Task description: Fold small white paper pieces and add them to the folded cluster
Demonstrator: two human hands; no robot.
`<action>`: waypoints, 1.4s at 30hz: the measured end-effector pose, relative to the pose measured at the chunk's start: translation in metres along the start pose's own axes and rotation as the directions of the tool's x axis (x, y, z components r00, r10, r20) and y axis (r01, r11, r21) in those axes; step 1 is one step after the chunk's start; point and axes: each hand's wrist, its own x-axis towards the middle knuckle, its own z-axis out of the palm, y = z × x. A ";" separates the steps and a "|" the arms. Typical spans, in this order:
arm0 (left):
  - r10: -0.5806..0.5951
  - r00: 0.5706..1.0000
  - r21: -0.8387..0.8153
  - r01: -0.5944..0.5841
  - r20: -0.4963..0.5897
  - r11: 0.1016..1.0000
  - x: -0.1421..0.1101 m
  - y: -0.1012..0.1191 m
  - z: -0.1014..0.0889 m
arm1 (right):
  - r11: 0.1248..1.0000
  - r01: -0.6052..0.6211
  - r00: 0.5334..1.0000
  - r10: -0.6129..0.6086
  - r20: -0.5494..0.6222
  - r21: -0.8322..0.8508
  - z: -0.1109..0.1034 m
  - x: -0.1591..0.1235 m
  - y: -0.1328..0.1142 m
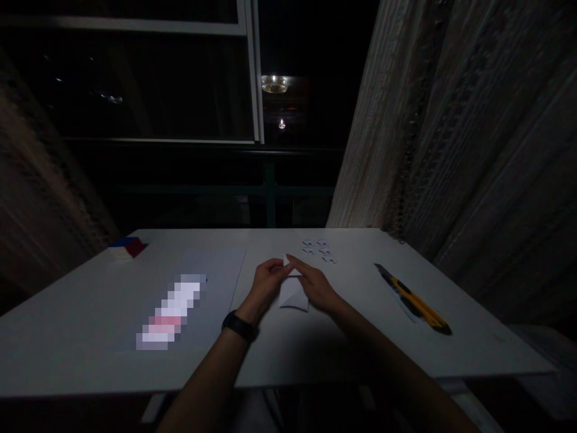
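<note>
A small piece of white paper [294,296], which looks folded, is between my hands over the middle of the white table [265,367]. My left hand [265,284], with a dark band on its wrist, is closed with its fingers pinching the paper's upper left side. From the right, my right hand [319,287] presses the top of the same paper, its thumb and fingertips meeting those of my left hand. The fingertips hide part of the upper edge. Just beyond my hands lie several small white paper pieces [321,246] with dark marks.
To the right lies a yellow and black box cutter [417,304] with its blade out. A large white sheet [225,282] carries a bright, pixelated item [174,310] at left. A blue, red and white block [127,248] is at the far left. Curtains [360,138] and a window stand behind.
</note>
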 end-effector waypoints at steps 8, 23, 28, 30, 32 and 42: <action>0.096 0.995 0.132 -0.091 -0.034 0.987 0.003 0.005 -0.006 | 0.833 -0.205 0.977 0.205 0.057 0.514 -0.002 0.005 -0.006; 0.145 0.985 0.389 -0.171 0.096 0.905 0.003 0.007 -0.005 | 0.753 -0.324 0.946 0.269 0.182 0.573 -0.015 0.006 -0.003; 0.115 0.976 0.475 -0.192 0.187 0.859 0.001 0.010 -0.005 | 0.812 -0.337 0.940 0.260 0.223 0.476 -0.024 0.007 -0.003; 0.082 0.971 0.482 -0.184 0.224 0.857 0.000 0.009 -0.005 | 0.824 -0.340 0.939 0.274 0.207 0.453 -0.026 0.008 -0.001; 0.066 0.968 0.479 -0.178 0.240 0.860 -0.001 0.008 -0.005 | 0.822 -0.345 0.938 0.296 0.179 0.452 -0.027 0.008 0.001; 0.115 0.961 0.561 -0.241 0.250 0.792 -0.004 0.009 -0.004 | 0.822 -0.366 0.927 0.363 0.093 0.437 -0.027 0.009 0.004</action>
